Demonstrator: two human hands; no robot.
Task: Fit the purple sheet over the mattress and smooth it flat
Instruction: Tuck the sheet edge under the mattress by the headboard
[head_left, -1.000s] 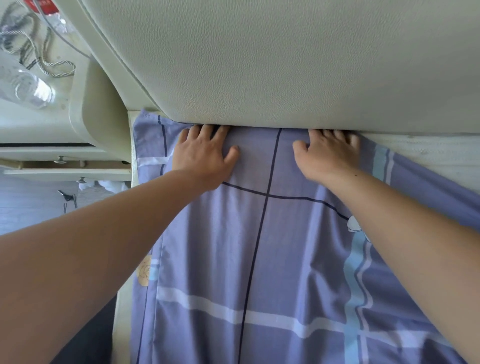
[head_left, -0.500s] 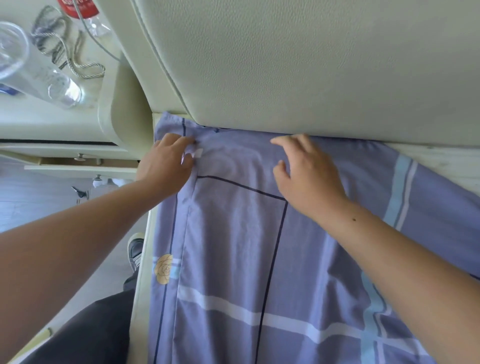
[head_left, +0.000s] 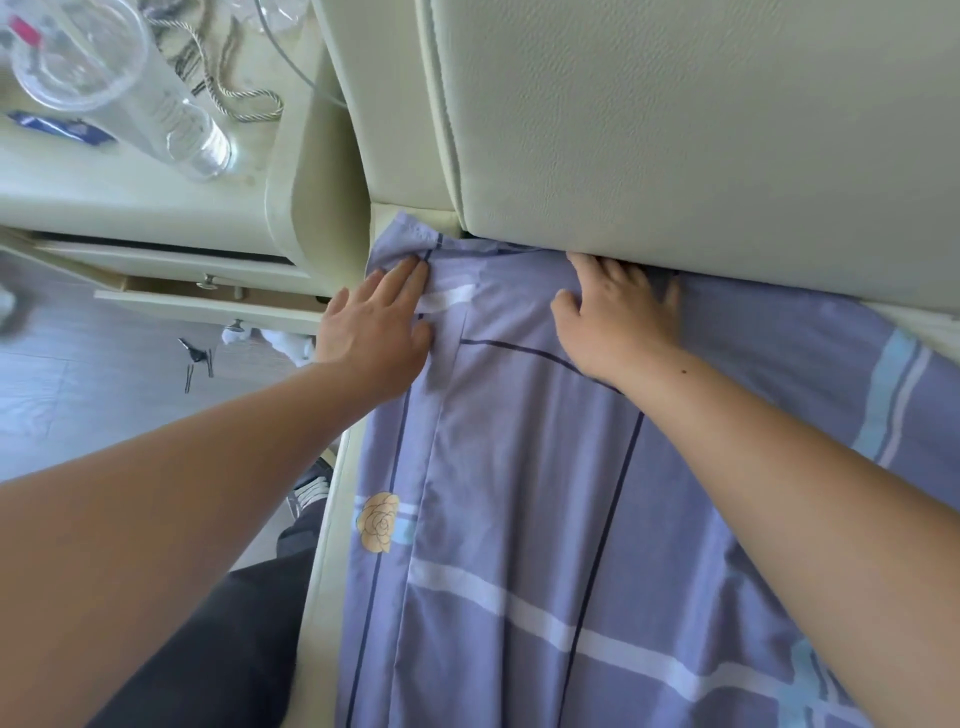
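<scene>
The purple sheet, checked with white, blue and dark lines and a tan rose, covers the mattress up to the cream padded headboard. My left hand lies flat with straight fingers on the sheet's top left corner, fingertips near the fold at the edge. My right hand presses flat on the sheet at the headboard's foot, its fingertips hidden in the gap under the headboard. Bare white mattress shows at the far right beside the sheet's slanted edge.
A cream bedside table stands to the left with a clear plastic cup, a plastic bottle, cords and a partly open drawer. My dark trouser leg and shoe are beside the bed on the grey wood floor.
Both hands have shifted left along the headboard towards the corner. My right hand has pushed its fingertips back under the headboard; my left hand has spread flat on the corner.
</scene>
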